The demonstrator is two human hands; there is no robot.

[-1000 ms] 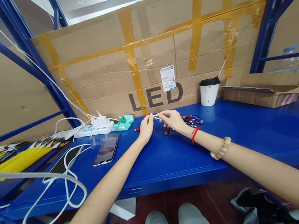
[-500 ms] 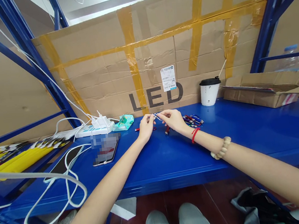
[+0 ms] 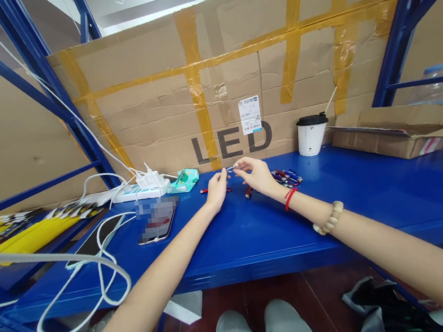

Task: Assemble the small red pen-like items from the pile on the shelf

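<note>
R hand [image 3: 255, 175] now sl. higher vs. 0.5 s ago & more arched.

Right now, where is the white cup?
In the head view, the white cup stands on the blue shelf, right of the right hand, just left of the cardboard box.

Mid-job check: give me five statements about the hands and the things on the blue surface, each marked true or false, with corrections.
1. The left hand and right hand both have fingertips on a small shiny piece. True.
2. The red bracelet is on the left arm. False: the red bracelet is on the right.
3. The white cup stands left of the open cardboard box. True.
4. The cup has no lid. False: a black lid is on it.
5. The teal packet lies beside the power strip. True.
</note>
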